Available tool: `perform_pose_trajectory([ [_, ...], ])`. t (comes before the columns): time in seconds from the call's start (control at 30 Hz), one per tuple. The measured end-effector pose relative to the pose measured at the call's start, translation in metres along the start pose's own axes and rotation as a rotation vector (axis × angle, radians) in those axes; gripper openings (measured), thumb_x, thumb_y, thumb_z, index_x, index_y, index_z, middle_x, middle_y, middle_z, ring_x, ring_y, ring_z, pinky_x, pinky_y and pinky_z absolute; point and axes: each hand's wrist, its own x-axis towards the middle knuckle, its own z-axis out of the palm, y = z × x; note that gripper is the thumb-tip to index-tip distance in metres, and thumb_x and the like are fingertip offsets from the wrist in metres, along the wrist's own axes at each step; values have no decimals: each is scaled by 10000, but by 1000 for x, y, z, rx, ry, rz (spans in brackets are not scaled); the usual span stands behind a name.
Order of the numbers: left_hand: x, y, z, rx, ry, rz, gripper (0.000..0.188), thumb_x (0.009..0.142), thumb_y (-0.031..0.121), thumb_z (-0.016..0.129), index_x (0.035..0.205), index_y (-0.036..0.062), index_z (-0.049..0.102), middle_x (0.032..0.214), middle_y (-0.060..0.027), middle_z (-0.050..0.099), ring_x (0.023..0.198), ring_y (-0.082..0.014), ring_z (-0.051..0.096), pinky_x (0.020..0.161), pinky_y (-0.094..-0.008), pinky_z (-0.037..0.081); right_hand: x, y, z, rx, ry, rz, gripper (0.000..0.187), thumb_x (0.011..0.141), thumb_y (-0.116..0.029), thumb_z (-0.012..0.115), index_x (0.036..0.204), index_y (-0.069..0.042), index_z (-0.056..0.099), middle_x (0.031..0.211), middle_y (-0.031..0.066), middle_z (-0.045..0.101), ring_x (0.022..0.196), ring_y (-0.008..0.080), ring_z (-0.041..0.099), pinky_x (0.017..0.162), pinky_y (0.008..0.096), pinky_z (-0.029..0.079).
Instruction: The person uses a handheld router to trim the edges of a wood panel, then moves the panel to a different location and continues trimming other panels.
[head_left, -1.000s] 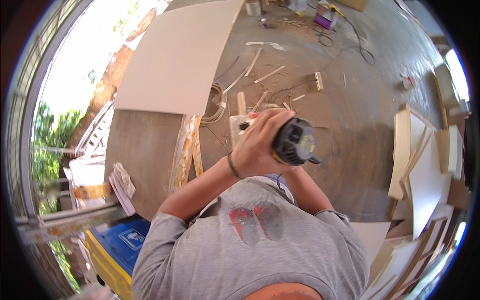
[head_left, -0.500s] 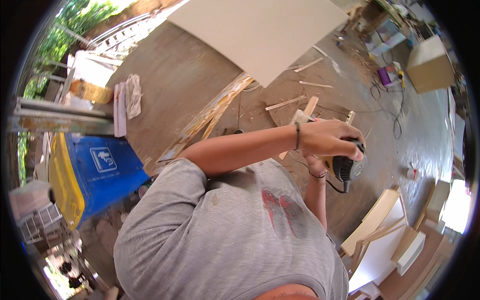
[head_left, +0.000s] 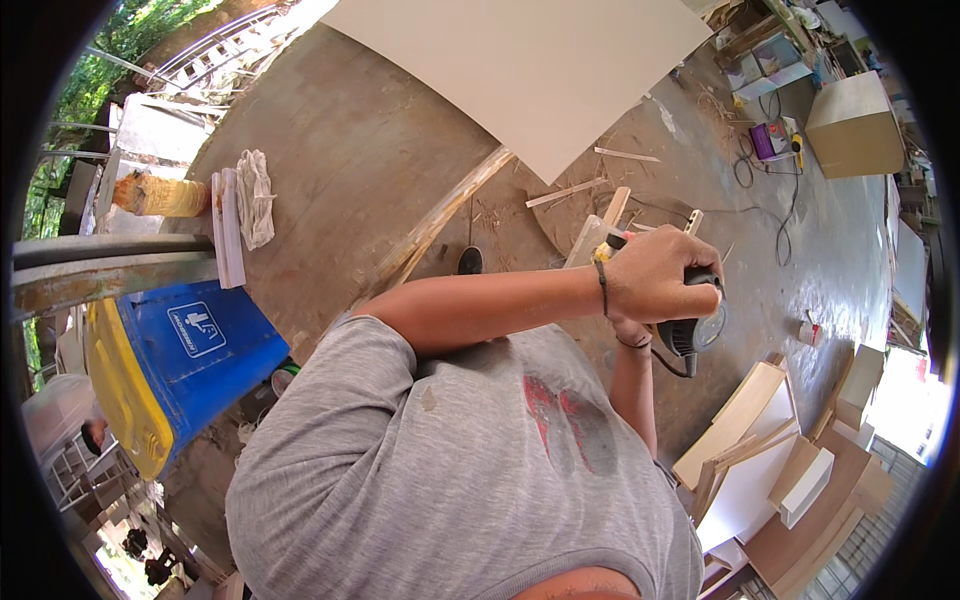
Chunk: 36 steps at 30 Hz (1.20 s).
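Observation:
My left arm crosses in front of my chest, and my left hand (head_left: 655, 272) is closed round the black handle of a corded power tool (head_left: 682, 337). The tool has a rounded dark body, and a thick black cord leaves its lower end. A pale plate and a yellow part show beyond my left wrist; its exact kind I cannot make out. My right hand (head_left: 628, 330) is beneath the left, against the tool's near side, with its fingers hidden. Just beyond my hands lies a wood strip (head_left: 617, 205).
A large pale board (head_left: 520, 75) juts in from the far side. At left are a blue bin (head_left: 215, 345) with a yellow lid and a white cloth (head_left: 256, 200). Cut panels (head_left: 745, 420) lean at lower right. A cable (head_left: 787, 235) runs across the floor near a purple box (head_left: 768, 140).
My left hand has tilted slightly on the tool, covering more of its yellow part. My right hand is more hidden. The view has shifted a little, and a dark shoe now shows beyond my arm.

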Motion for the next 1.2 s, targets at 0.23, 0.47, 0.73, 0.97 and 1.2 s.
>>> perform_pose_trajectory([
  [0.23, -16, -7, -27, 213, 51, 391, 914, 498, 319, 874, 1262, 71, 439, 1168, -153, 542, 1034, -330, 575, 851, -404, 465, 6, -1, 19, -30, 44, -77, 683, 867, -405, 592, 1397, -56, 338, 1377, 91, 421, 1272, 215, 407, 1081, 380, 307],
  [0.47, -12, -20, -41, 194, 14, 262, 814, 470, 252, 843, 1165, 71, 461, 1044, -121, 555, 955, -328, 588, 805, -407, 478, 8, -4, 30, -76, 82, -167, 663, 875, -406, 580, 1387, -51, 352, 1365, 97, 437, 1264, 215, 419, 1077, 379, 315],
  [0.73, 21, -44, -45, 218, -131, 208, 907, 505, 346, 879, 1245, 55, 443, 1164, -160, 541, 1091, -321, 547, 912, -392, 451, 44, 6, 34, 30, 77, -306, 642, 883, -407, 565, 1375, -46, 368, 1351, 104, 454, 1254, 216, 433, 1073, 378, 324],
  [0.97, 5, -102, -161, 738, -9, -21, 980, 584, 515, 825, 1320, 11, 420, 1324, -184, 450, 1250, -362, 413, 1039, -437, 345, 104, 20, -24, -1141, 43, -442, 592, 762, -385, 756, 1228, -91, 539, 1182, 55, 591, 1127, 205, 540, 1002, 351, 406],
  [1.2, -44, -166, -254, 1374, -215, -391, 910, 678, 454, 764, 1431, 156, 349, 1540, -82, 210, 1432, -278, 139, 1138, -516, 107, 183, 3, -32, -1100, 128, -441, 480, 638, -319, 815, 1017, -77, 649, 923, 46, 683, 868, 186, 644, 814, 302, 505],
])
